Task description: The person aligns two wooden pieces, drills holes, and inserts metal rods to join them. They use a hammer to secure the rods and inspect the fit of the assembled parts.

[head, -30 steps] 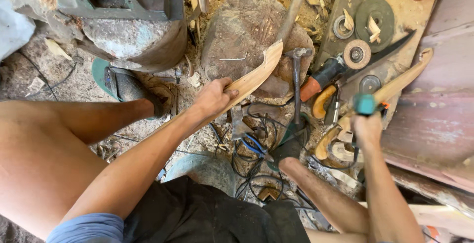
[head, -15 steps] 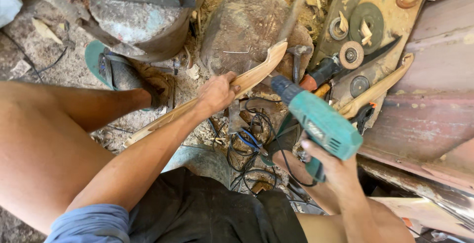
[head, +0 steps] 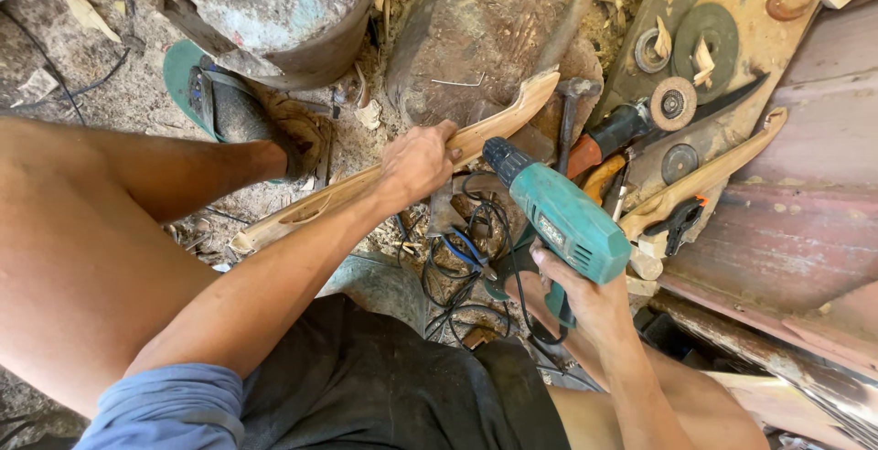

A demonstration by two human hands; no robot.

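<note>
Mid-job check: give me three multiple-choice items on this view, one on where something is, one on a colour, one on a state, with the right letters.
1. Where does the far tip of the wooden piece rest?
A. on the stump
B. on the sandal
C. in the person's lap

2. What colour is the drill body?
A. red
B. teal green
C. yellow

3. How is the drill held?
A. lying on the ground
B. gripped in the right hand, nose toward the wood
C. hanging by its cord

Answers: 1 A, the tip lies over the stump. 2 B, the casing is teal green. 3 B, the right hand wraps the handle while the left hand clasps the wood.
</note>
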